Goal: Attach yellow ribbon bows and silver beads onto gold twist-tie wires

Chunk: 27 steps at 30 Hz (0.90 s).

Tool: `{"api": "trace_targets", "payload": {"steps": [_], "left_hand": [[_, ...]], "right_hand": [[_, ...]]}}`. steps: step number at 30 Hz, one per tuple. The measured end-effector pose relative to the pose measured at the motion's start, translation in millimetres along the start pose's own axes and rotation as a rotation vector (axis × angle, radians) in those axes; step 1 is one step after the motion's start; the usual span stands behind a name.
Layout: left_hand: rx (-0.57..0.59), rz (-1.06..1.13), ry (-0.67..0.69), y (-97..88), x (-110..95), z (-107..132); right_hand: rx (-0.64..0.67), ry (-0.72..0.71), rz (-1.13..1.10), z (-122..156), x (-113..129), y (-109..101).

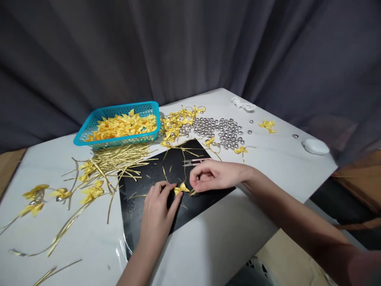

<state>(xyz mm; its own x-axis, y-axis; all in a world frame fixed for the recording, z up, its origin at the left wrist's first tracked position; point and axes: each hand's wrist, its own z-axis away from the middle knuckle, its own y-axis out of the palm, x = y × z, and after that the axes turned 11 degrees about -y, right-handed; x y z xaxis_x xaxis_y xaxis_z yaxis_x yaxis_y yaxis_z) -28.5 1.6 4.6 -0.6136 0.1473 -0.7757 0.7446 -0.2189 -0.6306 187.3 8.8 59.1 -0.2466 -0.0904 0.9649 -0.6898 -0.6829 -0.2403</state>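
Note:
Over a black mat (133,222), my left hand (157,204) pinches a small yellow ribbon bow (181,189) between thumb and fingers. Just right of the bow, my right hand (208,175) is closed, its fingertips pressed together on a short gold tie (193,192). Thin gold cord loops up from near the bow across the mat. Partly behind my right hand lie small thread snips (190,163), blades pointing left. Loose gold scraps are scattered on the mat.
A blue basket (86,127) holds many yellow bows (125,125). Before it lies a pile of gold ties (119,157). Silver beads (229,133) spread behind the mat. A white oval object (315,146) and crumpled tissue (242,104) lie along the right side. Finished-looking bow pieces (92,192) lie left.

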Motion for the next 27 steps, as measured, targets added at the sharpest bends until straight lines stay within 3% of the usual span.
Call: {"api": "trace_targets", "payload": {"steps": [4,9,12,20,27], "left_hand": [[0.055,0.170,-0.070,0.1,0,-4],[0.199,0.466,-0.399,-7.1,-7,-5],[0.220,0.580,-0.493,-12.2,-11,-6],[0.215,0.726,-0.451,-12.4,-9,-6],[0.227,0.599,-0.451,-11.5,-8,-6]], "right_hand": [[0.020,0.026,0.063,-3,-3,9],[-0.038,-0.013,0.079,-7,0,16],[-0.092,-0.078,0.163,-10,-3,20],[-0.251,-0.148,0.287,-16,-3,29],[-0.340,-0.132,0.366,-21,-11,36]]}}
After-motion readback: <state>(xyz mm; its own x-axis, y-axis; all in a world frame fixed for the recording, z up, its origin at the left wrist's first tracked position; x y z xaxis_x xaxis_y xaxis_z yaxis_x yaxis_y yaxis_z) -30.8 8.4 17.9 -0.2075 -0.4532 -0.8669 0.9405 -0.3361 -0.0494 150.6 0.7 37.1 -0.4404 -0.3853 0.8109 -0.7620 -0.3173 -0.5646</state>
